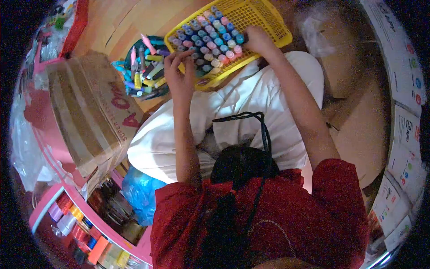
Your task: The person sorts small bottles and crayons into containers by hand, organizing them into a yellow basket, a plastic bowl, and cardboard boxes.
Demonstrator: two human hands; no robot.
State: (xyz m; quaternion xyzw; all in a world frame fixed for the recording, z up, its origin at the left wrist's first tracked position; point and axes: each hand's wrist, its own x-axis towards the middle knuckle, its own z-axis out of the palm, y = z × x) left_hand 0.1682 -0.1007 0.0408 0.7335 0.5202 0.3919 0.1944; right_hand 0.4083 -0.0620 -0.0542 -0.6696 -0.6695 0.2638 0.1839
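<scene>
Left hand (179, 71) pinched small bottle at yellow basket (268, 22) edge; right hand (257, 41) gripped basket rim; marker pile (145, 69) just beside left hand.

We see a wooden floor (130, 20) carrying a heap of markers (143, 71), a taped cardboard box (87, 107) and, near the knee, a blue bag (141, 190). The yellow basket (264, 18) seems partly propped on the lap.
</scene>
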